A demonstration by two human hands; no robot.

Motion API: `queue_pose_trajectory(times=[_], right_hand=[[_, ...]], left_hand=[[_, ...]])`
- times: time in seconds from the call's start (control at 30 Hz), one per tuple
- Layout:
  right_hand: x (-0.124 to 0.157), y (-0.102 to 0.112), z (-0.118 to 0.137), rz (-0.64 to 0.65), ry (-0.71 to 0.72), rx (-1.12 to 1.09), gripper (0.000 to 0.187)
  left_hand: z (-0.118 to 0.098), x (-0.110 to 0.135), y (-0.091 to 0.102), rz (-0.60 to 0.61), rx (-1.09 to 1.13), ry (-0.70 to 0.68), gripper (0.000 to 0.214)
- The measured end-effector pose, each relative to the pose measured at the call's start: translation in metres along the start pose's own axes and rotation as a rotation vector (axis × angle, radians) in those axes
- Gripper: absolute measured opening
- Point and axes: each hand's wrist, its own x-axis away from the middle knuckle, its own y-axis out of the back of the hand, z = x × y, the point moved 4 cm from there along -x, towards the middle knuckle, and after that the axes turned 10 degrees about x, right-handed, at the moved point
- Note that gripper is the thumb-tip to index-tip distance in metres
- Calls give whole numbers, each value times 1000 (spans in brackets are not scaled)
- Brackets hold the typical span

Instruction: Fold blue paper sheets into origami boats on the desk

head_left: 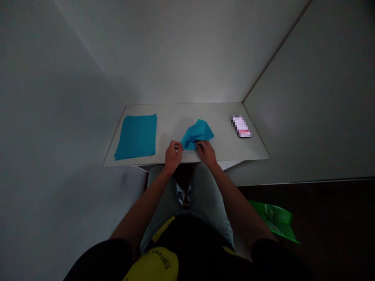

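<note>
A crumpled sheet of blue paper (200, 131) is held up over the front middle of the white table, its folds bent to the right. My left hand (174, 154) pinches its lower left corner between thumb and fingers. At the sheet's lower right edge, my right hand (206, 152) has its fingers curled onto the paper; the fingertips are partly hidden by it. To the left lies a stack of flat blue paper sheets (137, 136), slightly out of line with one another, apart from both hands.
The white table (172, 113) is set between walls on the left, back and right. A phone (241, 126) with a lit, blurred screen lies near its right end. A green plastic bag (275, 218) is low on the right, over the dark floor.
</note>
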Motion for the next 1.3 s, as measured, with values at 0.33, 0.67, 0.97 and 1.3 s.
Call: queue_pose_trajectory(times=[0.33,0.67,0.97,1.3], right_hand=[[4,24,2,-43,78,-296,15],[-1,43,-16,-64,-41,-287,35],[-6,56,-47,-9,-43,-81,27],[-18,63,-49,92,110,245,27]], left_hand=[[24,-21,24,-182,96,124,14],[35,-23,68,-223,-195,62,13],[39,-18,78,-261,-396,-40,14],[-7,-32,5,261,-411,-395,39]])
